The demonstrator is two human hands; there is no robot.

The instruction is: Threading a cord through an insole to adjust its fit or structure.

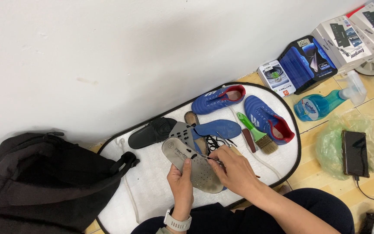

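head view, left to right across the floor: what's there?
Black backpack → black slide sandal → grey insole held in both hands → green-handled brush → blue spray bottle → black phone on a plastic bag.

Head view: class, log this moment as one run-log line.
left hand: holds grey insole | right hand: thin metal tool on insole | mat: blue shoes, brush

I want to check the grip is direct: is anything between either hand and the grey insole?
Nothing visible. The left hand grips the grey insole directly, thumb on top. The right hand reaches it only through thin metal tweezers touching its surface.
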